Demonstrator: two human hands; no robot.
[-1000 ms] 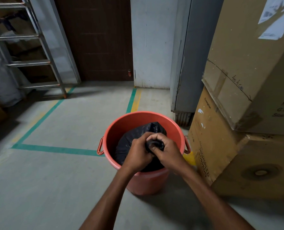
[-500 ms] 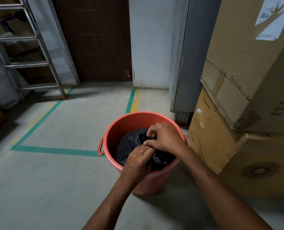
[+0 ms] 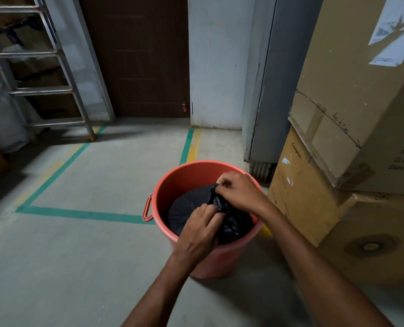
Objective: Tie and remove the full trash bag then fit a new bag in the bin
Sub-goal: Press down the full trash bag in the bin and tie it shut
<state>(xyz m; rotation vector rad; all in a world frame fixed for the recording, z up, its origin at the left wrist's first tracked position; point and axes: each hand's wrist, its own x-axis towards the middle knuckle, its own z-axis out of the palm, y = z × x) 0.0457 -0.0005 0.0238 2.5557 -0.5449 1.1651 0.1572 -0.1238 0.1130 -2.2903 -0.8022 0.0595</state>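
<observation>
Plastic at the neck of the one black trash bag, lodged inside the one orange bin, is pinched by two curled hands: left hand at its near rim, right hand over its far side.

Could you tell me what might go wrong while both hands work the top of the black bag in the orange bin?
The black bag could tear where the left hand and right hand pinch and pull its plastic. Lifted out, it may snag on the cardboard boxes close beside the orange bin.
</observation>
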